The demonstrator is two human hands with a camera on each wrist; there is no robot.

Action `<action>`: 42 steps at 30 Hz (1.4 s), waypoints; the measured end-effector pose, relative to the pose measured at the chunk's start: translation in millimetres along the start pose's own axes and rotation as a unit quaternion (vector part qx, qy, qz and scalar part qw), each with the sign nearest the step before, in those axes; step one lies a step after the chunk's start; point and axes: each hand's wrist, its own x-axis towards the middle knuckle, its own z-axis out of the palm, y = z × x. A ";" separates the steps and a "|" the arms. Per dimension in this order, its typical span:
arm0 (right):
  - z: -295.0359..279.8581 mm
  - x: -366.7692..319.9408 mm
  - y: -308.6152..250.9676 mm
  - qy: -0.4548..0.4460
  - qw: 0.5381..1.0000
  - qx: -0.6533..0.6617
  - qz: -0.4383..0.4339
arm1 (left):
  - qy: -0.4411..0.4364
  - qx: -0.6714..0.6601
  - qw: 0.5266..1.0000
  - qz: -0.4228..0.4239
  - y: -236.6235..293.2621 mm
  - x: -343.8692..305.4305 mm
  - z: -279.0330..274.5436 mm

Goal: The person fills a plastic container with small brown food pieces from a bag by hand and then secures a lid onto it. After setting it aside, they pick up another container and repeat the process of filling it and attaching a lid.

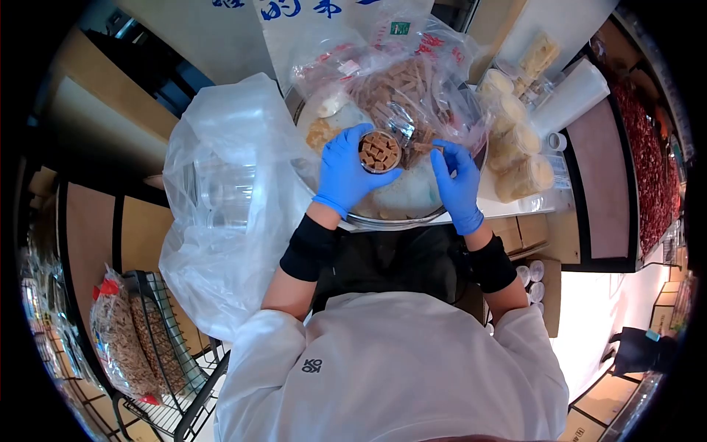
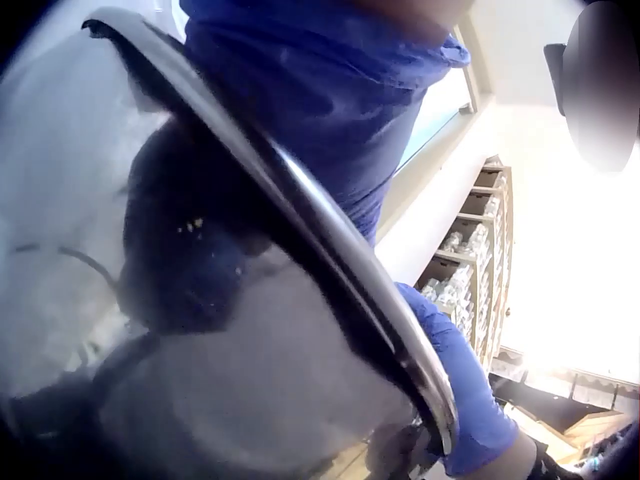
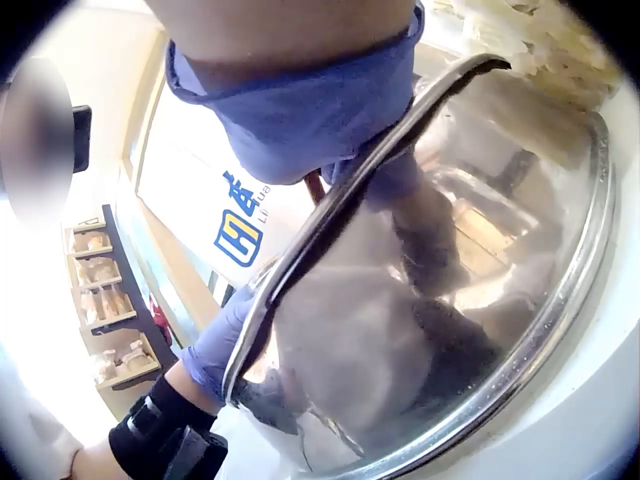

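Observation:
My blue-gloved left hand (image 1: 346,169) grips a small round tub (image 1: 380,152) packed with brown block-shaped pieces, its open top facing up. To its right, my gloved right hand (image 1: 458,184) pinches a brown piece (image 1: 423,147) between thumb and fingertips. Both hands are over a wide metal basin (image 1: 398,221). Inside it, just beyond the hands, lies a clear plastic bag (image 1: 401,92) of brown sticks. The basin's shiny rim (image 2: 300,190) cuts across the left wrist view and hides the left fingers. In the right wrist view, the basin rim (image 3: 330,215) partly covers the right glove (image 3: 300,120).
Filled tubs with pale lids (image 1: 521,140) are stacked right of the basin, beside a roll of clear bags (image 1: 571,96). A large translucent bag (image 1: 228,191) of clear containers stands at the left. A wire basket (image 1: 184,353) with packaged goods sits lower left.

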 end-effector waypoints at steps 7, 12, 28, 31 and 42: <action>3.5 3.1 -29.6 -0.077 0.991 0.103 0.026 | -0.048 -0.109 0.991 -0.065 2.5 -11.9 2.4; 6.8 5.9 -30.0 -0.098 0.995 0.035 0.003 | -0.035 -0.073 0.994 0.079 2.5 -13.2 0.7; -15.5 -1.3 -66.8 -0.050 0.994 -0.020 -0.098 | 0.104 -0.131 0.986 0.020 8.2 -26.0 -0.9; -15.7 -4.3 -66.1 -0.043 0.994 -0.016 -0.098 | 0.098 -0.027 0.991 0.083 13.5 -29.5 -3.6; -11.0 -9.5 -66.1 -0.064 0.995 0.015 -0.073 | 0.005 -0.059 0.988 0.142 20.3 -38.5 -17.6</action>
